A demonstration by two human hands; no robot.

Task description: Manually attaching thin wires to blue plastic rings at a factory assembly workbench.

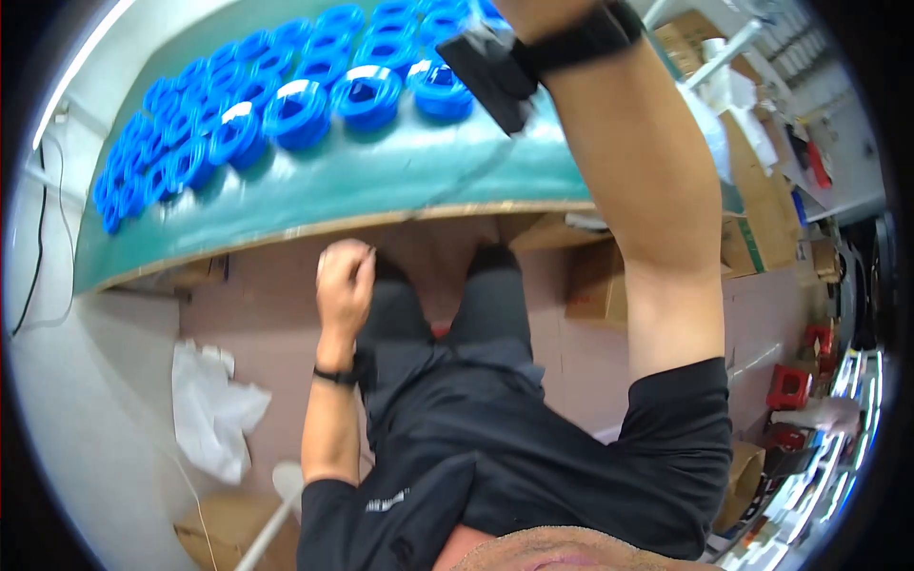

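Observation:
My left hand (345,281) is loosely curled beside my thigh, just in front of the table edge; nothing shows in its fingers. A black band circles that wrist. My right arm reaches up across the view. Only the base of my right hand (538,13) shows at the top edge, and its fingers are cut off. A black wrist strap (590,43) with a dark box-shaped device (490,74) is on that wrist. Nearest to it are rows of blue coiled rings (367,98), some with shiny clear wrap, lying on the green table (400,176).
Cardboard boxes (600,285) stand under and beside the table on the right. A white plastic bag (211,409) lies on the floor at left. A red stool (788,387) is at far right. White plastic and papers (738,100) lie at the back right.

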